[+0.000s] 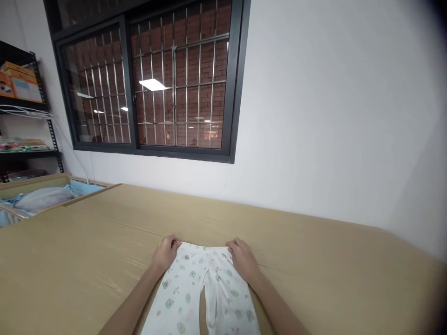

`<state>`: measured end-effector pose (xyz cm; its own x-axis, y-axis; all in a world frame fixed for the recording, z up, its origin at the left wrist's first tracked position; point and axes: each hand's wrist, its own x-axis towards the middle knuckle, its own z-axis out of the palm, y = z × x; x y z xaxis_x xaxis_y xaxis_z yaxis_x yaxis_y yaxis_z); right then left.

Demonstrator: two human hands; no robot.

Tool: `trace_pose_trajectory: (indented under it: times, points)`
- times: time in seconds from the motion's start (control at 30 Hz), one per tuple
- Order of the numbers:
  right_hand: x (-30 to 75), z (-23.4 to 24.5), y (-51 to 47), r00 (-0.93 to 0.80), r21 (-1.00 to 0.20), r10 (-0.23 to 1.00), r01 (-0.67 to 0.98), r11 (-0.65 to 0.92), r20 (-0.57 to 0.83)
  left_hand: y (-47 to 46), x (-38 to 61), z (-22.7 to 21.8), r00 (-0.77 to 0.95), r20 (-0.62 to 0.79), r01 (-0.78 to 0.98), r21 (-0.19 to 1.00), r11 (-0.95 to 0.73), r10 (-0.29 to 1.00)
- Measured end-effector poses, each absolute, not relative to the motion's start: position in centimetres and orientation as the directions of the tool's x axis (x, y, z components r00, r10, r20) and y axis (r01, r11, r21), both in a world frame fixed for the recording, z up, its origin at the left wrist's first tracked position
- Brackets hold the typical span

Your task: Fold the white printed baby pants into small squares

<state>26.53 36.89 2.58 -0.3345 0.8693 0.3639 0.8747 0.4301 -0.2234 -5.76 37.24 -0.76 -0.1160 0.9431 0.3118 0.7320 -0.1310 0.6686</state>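
A small pair of white baby trousers [195, 298] with a pale green print lies flat on the tan table [314, 260], waistband away from me and legs towards me. My left hand [166, 253] grips the left corner of the waistband with curled fingers. My right hand [242, 258] holds the right corner of the waistband the same way. Both forearms run along the outer edges of the trouser legs.
An open cardboard box [52, 184] at the far left holds bagged light-blue and white cloth. A black metal shelf [45, 116] with boxes stands behind it. A barred dark-framed window [153, 79] and a white wall lie beyond the table.
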Motion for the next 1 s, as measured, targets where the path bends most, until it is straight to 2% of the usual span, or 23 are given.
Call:
trace_pose_trajectory:
  times: [0.2, 0.47, 0.73, 1.0]
  points:
    - [26.7, 1.9, 37.7, -0.285, -0.300, 0.875, 0.859, 0.414, 0.392, 38.6, -5.6, -1.5, -0.150, 0.306, 0.717, 0.689, -0.109, 0.940]
    - [26.7, 1.9, 37.6, -0.236, -0.352, 0.899, 0.860, 0.370, 0.370, 38.8, -5.5, -2.3, -0.136, 0.369, 0.735, 0.660, -0.156, 0.920]
    - [26.8, 1.3, 37.5, -0.266, -0.317, 0.863, 0.850, 0.420, 0.430, 37.3, -4.6, -1.3, -0.083, 0.401, 0.796, 0.577, -0.181, 0.912]
    - [26.8, 0.7, 38.1, -0.252, -0.281, 0.879, 0.880, 0.382, 0.404, 36.2, -3.6, 0.6, -0.057, 0.394, 0.840, 0.516, -0.169, 0.917]
